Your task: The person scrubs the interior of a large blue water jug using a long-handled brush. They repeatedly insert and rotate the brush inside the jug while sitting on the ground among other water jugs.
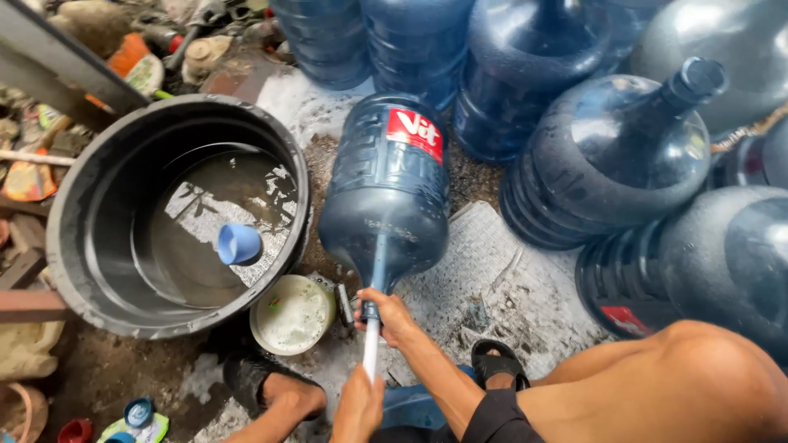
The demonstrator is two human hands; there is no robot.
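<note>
**Big jug on its side, stick going in the neck**

A blue jug (386, 189) is lying on its side on the wet ground, neck pointing back at the person, red label facing up. A white stick (371, 340) is running into the neck. The right hand (390, 316) is sitting right at the neck, fingers curled around the mouth and the stick there. The left hand (359, 406) is lower down, wrapped tight around the stick's near end — both hands closed, nothing loose.

Just left of the jug, a black tub (82, 246) is holding some murky water, with a small blue cup (238, 244) floating in it. A white bowl (292, 314) of soapy-looking stuff is sitting between the tub and the hands, touching the tub's rim or close to it — can't quite tell.

More jugs (611, 156) are crowding behind and to the right, some upright, one tilted with its cap on. Two sandalled feet (497, 361) are showing at the bottom.
</note>
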